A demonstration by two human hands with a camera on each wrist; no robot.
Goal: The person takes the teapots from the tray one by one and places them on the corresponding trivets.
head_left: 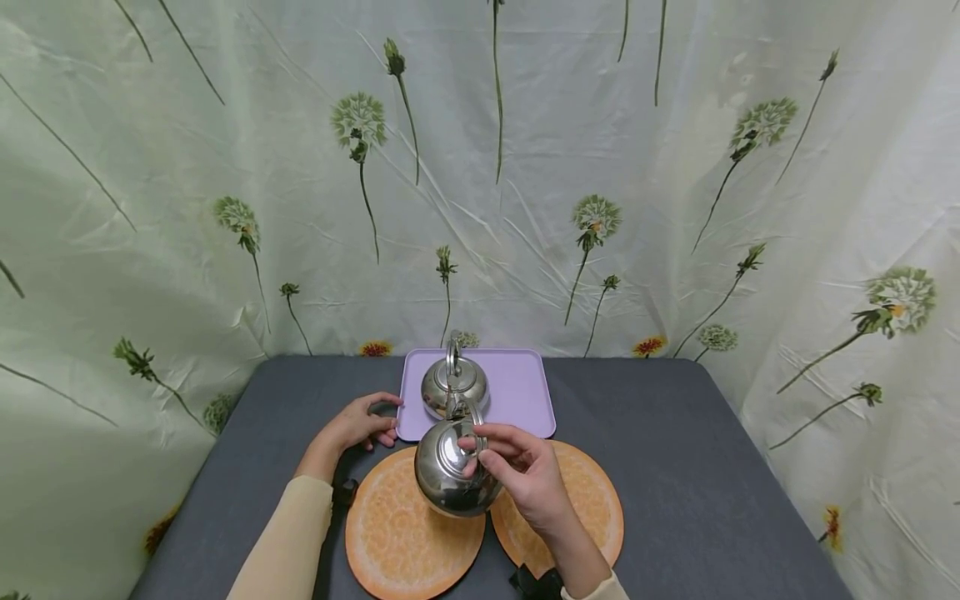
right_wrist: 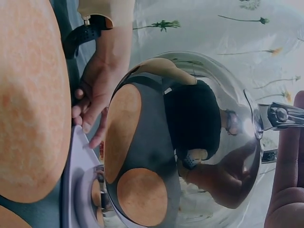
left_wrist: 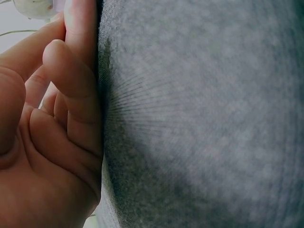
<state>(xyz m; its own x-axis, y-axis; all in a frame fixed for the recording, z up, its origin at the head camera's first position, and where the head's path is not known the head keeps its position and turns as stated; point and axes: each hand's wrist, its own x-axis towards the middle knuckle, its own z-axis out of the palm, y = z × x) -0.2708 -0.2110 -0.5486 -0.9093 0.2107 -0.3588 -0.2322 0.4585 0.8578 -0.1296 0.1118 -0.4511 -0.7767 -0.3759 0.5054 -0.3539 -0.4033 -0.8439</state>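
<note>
My right hand [head_left: 528,479] grips the handle of a shiny steel kettle [head_left: 450,475], held over the two round mats; the kettle's mirrored body [right_wrist: 190,137] fills much of the right wrist view. Behind it, a second steel kettle [head_left: 435,387] stands on the lilac tray [head_left: 521,392], its handle upright. My left hand [head_left: 360,423] rests low beside the tray's left edge, fingers loosely bent, fingertips right at the rim. In the left wrist view the palm and bent fingers [left_wrist: 71,80] lie against the grey tabletop.
Two round mats with an orange-slice print, a left mat [head_left: 408,542] and a right mat [head_left: 592,492], lie side by side at the front of the grey table [head_left: 675,475]. A dandelion-print curtain [head_left: 517,233] hangs behind the table and along both sides.
</note>
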